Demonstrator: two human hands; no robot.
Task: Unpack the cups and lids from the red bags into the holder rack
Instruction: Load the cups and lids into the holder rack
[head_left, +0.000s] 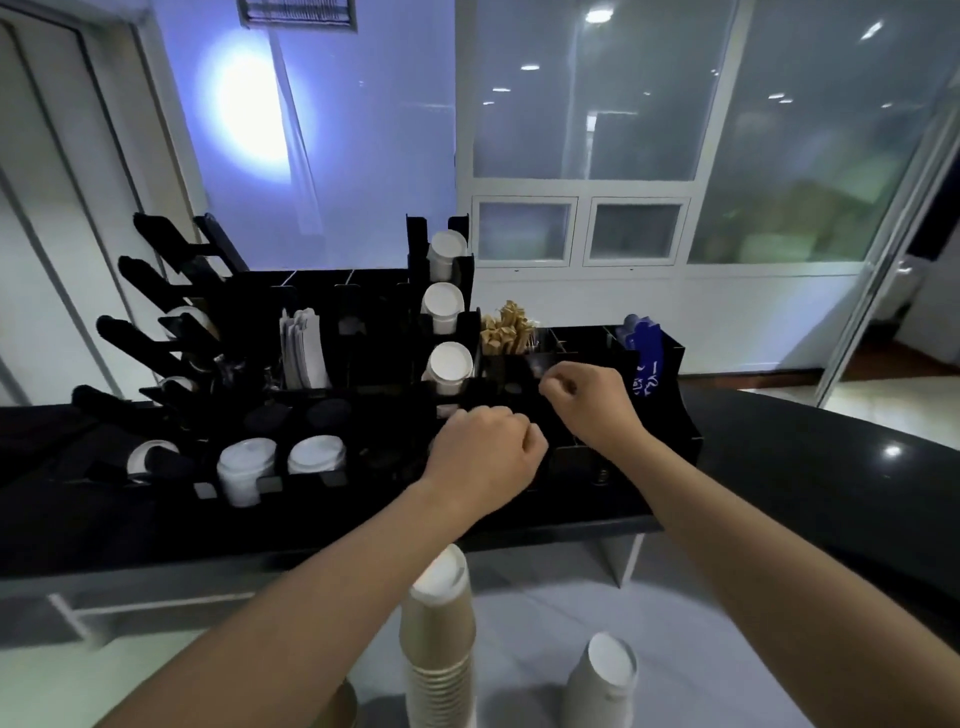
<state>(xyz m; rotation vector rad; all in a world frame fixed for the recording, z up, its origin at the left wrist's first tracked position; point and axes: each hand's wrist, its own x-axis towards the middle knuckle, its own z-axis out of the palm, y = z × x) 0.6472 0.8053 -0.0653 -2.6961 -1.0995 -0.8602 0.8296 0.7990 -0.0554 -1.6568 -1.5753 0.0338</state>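
Black counter (779, 467): cup stack (441, 634) below left hand (485, 452).

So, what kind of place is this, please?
Probably a self-service drinks station in a café or an office. A black holder rack on a dark counter holds white cups and lids, with wooden stirrers and paper sleeves beside them.

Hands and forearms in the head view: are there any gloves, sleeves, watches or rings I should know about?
None that show. The left hand and right hand are bare, without gloves. Both forearms are uncovered as far as the bottom edge of the picture, with no sleeve or wristband in view. Rings cannot be ruled out, since the fingers are curled.
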